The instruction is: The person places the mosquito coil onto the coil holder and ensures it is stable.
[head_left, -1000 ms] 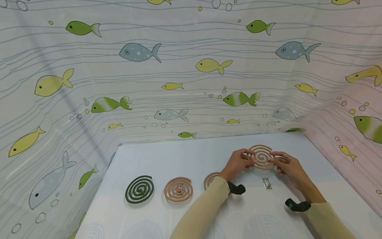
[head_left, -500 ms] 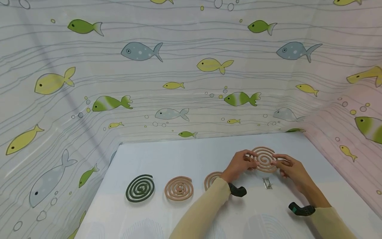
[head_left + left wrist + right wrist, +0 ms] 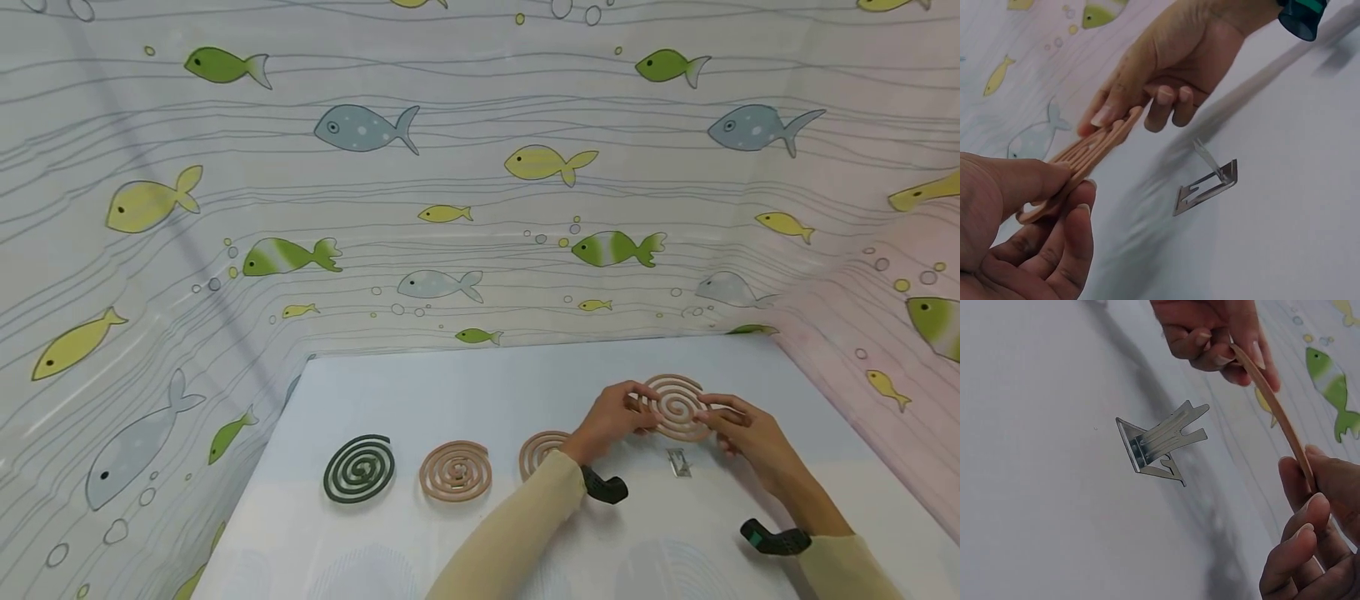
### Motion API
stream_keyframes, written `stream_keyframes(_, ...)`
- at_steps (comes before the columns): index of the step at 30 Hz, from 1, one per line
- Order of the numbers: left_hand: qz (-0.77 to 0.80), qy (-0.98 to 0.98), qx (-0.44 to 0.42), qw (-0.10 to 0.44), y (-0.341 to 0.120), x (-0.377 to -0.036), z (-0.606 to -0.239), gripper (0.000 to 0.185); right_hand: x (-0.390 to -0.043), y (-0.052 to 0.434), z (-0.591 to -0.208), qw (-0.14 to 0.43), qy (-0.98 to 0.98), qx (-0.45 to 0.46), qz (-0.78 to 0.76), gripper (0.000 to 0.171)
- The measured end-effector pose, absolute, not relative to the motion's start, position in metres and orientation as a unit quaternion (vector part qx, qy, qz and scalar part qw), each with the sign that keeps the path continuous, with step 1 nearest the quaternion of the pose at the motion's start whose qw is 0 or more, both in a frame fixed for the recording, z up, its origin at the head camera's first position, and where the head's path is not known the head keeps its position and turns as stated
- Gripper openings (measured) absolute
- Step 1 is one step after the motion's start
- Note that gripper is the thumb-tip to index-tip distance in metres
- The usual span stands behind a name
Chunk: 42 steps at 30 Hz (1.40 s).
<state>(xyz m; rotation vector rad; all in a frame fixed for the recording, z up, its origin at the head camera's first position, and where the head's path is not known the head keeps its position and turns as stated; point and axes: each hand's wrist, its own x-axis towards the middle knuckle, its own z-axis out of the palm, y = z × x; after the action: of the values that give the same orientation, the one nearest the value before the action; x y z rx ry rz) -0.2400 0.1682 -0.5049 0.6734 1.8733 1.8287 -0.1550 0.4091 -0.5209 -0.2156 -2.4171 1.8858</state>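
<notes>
A brown mosquito coil (image 3: 677, 407) is held up over the table by both hands. My left hand (image 3: 611, 421) pinches its left edge between thumb and fingers, and my right hand (image 3: 750, 437) pinches the right edge. In the right wrist view the coil (image 3: 1279, 415) is seen edge-on, apart from the tabletop. Just in front of it on the table lies a small metal coil stand (image 3: 678, 462). One forked tongue of the stand (image 3: 1175, 434) is bent upward, and neither hand touches it.
A dark green coil (image 3: 359, 469) and a brown coil (image 3: 455, 472) lie to the left. Another brown coil (image 3: 542, 450) is partly covered by my left forearm. Fish-patterned sheeting (image 3: 450, 250) rises behind the white table (image 3: 405, 392) and along both sides.
Both hands have brought the coil slightly nearer and lower, closer to the metal stand. The head view has shifted a little. The stand and the other coils stay in place.
</notes>
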Motion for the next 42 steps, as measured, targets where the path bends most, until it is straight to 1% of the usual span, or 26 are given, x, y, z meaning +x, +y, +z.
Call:
stream_keyframes(4,0.659,0.678,0.243,0.218,0.168,-0.237,-0.505,0.026,-0.151,0.410,-0.520,0.027,-0.785,-0.067,0.616,0.042)
stream_keyframes(11,0.657,0.677,0.242,0.225,0.168,-0.233,-0.504,0.024,-0.147,0.411,-0.519,0.015,-0.785,-0.071,0.615,0.044)
stream_keyframes(18,0.644,0.689,0.243,0.226,0.167,-0.228,-0.501,0.024,-0.142,0.413,-0.520,0.011,-0.776,-0.058,0.627,0.040)
stream_keyframes(24,0.640,0.688,0.252,0.230,0.165,-0.222,-0.499,0.024,-0.140,0.414,-0.523,0.007,-0.775,-0.076,0.628,0.038)
stream_keyframes(32,0.627,0.702,0.255,0.224,0.163,-0.218,-0.499,0.023,-0.136,0.412,-0.524,0.007,-0.770,-0.074,0.634,0.035)
stream_keyframes(42,0.619,0.708,0.260,0.219,0.163,-0.212,-0.503,0.022,-0.126,0.409,-0.525,0.002,-0.778,-0.077,0.624,0.037)
